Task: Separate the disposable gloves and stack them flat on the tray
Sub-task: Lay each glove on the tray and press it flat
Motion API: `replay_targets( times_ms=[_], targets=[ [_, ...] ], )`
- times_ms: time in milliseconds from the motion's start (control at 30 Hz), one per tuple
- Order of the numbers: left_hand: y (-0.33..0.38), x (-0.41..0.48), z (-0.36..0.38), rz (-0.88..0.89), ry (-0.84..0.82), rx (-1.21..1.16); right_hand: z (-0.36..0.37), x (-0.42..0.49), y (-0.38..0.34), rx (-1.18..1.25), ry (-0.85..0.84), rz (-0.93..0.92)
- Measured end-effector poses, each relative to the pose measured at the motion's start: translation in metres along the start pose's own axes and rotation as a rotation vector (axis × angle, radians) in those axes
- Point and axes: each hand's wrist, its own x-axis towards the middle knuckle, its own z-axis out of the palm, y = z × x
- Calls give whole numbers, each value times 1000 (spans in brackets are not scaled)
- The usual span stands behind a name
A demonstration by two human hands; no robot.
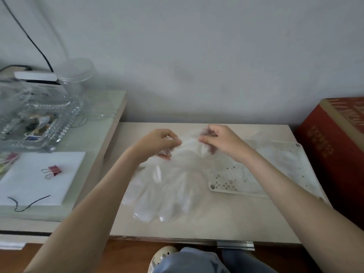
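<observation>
1. left hand [160, 143] raised ahead of the body, fingers curled, thumb and forefinger pinching the bunched top of the clear gloves [173, 186]; bare left forearm [98, 194] comes in from lower left
2. right hand [220, 140] level with it, fingers curled, pinching the same bunched edge; bare right forearm [285, 184] comes in from lower right
3. the two pinches face each other, near but apart

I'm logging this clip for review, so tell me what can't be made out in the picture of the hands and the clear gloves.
Head view:
gloves: how many are in the bunch; the clear layers overlap and blur.
tray: its middle is hidden by the right forearm; what lies on it is too faint.
left hand: lower fingers blurred behind the plastic.
red box: cut off by the right edge, lettering blurred.
</observation>
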Motion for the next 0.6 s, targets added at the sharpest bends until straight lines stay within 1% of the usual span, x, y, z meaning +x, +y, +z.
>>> replay_targets(
  times_ms=[100, 200, 300, 367, 433, 500, 600],
  targets=[
    [-15, -7, -16, -69, 55, 52, 20, 14, -4, -124, 18, -3],
    [-32, -12, -29, -114, 86, 18, 35, 25, -5, -255, 43, -46],
    [-50, -15, -39, -144, 130, 5, 42, 29, -6, -327, 83, -100],
    [-60, -13, -43, -189, 184, 41, 45, 32, -6, -378, 112, -118],
    [-71, -10, -45, -231, 242, 144, 44, 33, -6, -405, 159, -112],
    [-79, -6, -47, -260, 284, 276, 42, 32, -5, -379, 186, -84],
    [-83, -4, -48, -328, 282, 524, 35, 30, 0, -279, 196, -63]
  ],
)
